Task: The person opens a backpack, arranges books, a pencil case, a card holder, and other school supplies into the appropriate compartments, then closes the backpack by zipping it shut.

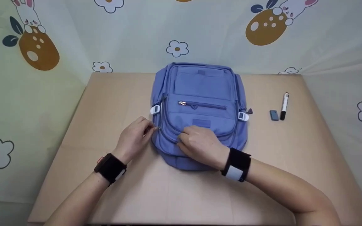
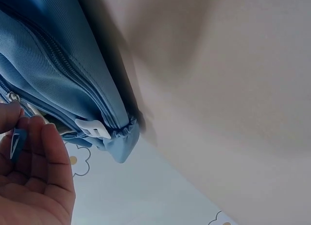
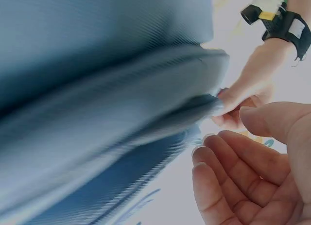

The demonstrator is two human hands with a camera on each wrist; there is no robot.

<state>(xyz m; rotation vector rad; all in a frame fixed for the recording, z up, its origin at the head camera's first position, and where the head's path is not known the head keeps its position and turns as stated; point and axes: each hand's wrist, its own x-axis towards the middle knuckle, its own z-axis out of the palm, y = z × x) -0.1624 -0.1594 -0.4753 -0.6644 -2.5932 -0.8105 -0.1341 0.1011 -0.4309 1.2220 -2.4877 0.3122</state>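
Observation:
A blue backpack (image 1: 204,84) lies front side up on the table. At its left side, my left hand (image 1: 136,136) pinches a zipper pull between thumb and fingers. The left wrist view shows the pull's blue tab (image 2: 18,145) at those fingers, below the metal slider (image 2: 13,96). Part of that zipper stands parted there. My right hand (image 1: 201,144) is over the lower front of the backpack. In the right wrist view its fingers are loosely bent, the thumb stands apart from them, and nothing shows between. Whether its fingertips touch the fabric I cannot tell.
To the right of the backpack lie a small blue-grey block (image 1: 274,115) and a white marker (image 1: 284,106) with a black cap. A patterned cloth (image 1: 137,37) hangs behind and beside the wooden table (image 1: 112,94). White buckles (image 1: 243,116) sit on the backpack's sides.

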